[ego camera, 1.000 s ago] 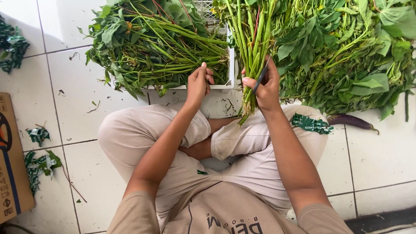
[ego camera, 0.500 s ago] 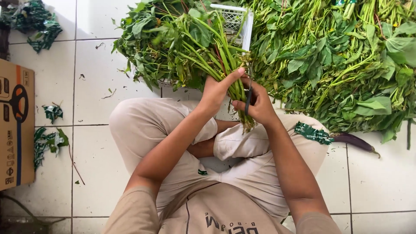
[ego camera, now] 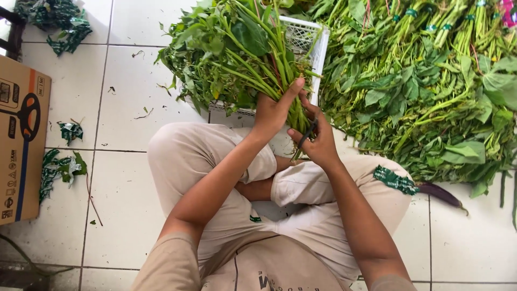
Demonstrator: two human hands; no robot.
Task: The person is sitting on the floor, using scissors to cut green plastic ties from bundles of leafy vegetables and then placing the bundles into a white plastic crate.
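Green leafy stems (ego camera: 253, 59) sit gripped inside the left hand (ego camera: 272, 110) fingers; the right hand (ego camera: 318, 143) pinches a dark tool at their ends. Keeping stems aligned seems wise.

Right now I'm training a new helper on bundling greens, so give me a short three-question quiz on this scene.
1. True or false: both hands, the left hand and the right hand, are on the bunch of green stems.
2. Where does the white crate lie? A) behind the bunch B) on the cardboard box C) on the person's lap
3. Fill in: the purple vegetable lies on the tiled ____ beside the person's knee.

Key: 1 true; 2 A; 3 floor.
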